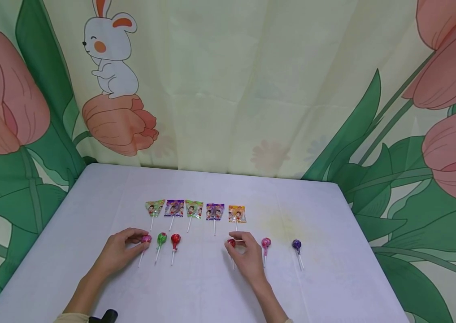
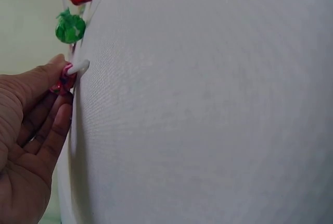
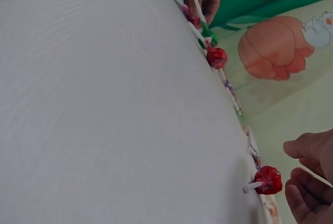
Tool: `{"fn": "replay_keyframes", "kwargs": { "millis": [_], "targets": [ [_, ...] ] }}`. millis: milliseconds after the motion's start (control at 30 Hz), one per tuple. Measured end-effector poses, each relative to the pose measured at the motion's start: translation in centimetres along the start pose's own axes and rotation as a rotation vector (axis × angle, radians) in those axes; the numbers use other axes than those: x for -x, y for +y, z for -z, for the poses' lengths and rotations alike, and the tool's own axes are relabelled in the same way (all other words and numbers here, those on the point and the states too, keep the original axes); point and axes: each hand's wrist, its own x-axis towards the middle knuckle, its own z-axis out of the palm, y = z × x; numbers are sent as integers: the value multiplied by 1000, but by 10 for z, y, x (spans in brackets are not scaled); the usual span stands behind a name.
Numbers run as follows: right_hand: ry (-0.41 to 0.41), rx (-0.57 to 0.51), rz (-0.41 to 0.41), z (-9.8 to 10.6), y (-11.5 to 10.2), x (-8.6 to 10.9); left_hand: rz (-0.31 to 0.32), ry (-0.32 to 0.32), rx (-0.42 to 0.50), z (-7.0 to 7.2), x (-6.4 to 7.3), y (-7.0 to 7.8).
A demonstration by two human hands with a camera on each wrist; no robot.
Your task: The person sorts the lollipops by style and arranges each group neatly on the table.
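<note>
**Two round lollipops are held at their heads, one by each hand**

A white-covered table (image 1: 195, 287) is seen from the head view, with two rows of lollipops laid out on it. In the far row, five flat lollipops in printed wrappers are set side by side: a green one (image 1: 154, 208), a purple one (image 1: 174, 208), a second green one (image 1: 194, 209), a second purple one (image 1: 214, 211) and an orange one (image 1: 237, 214). A cartoon face is printed on each wrapper; any writing on them is too small to be read.

In the near row, round lollipops are laid with their sticks pointing towards the person. The pink lollipop (image 1: 146, 239) at the left end is pinched at its head by the curled fingers and thumb of the left hand (image 1: 120, 251); in the left wrist view the thumb is seen pressed on its wrapper (image 2: 64, 79). Just beside it lie a green lollipop (image 1: 162, 238) and a red lollipop (image 1: 175, 240), untouched.

Further right, a second red round lollipop (image 1: 231, 243) is gripped at its head by the fingertips of the right hand (image 1: 245, 256), which is curled over it. In the right wrist view that head (image 3: 268, 179) lies at the table's edge with the fingers close around it. A pink-wrapped lollipop (image 1: 266, 243) and a purple round lollipop (image 1: 297, 245) lie apart to the right.

Behind the table hangs a curtain (image 1: 252, 89) printed with tulips and a white rabbit (image 1: 110, 54).
</note>
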Motion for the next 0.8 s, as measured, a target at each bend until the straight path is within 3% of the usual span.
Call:
{"fn": "replay_keyframes", "kwargs": {
  "millis": [533,800],
  "targets": [
    [-68,62,-109,-2,9,1,-10,0,18,-1,-1,-2],
    [-82,58,-113,-3,11,2,-6,1,20,-1,-1,-3]
  ]
}}
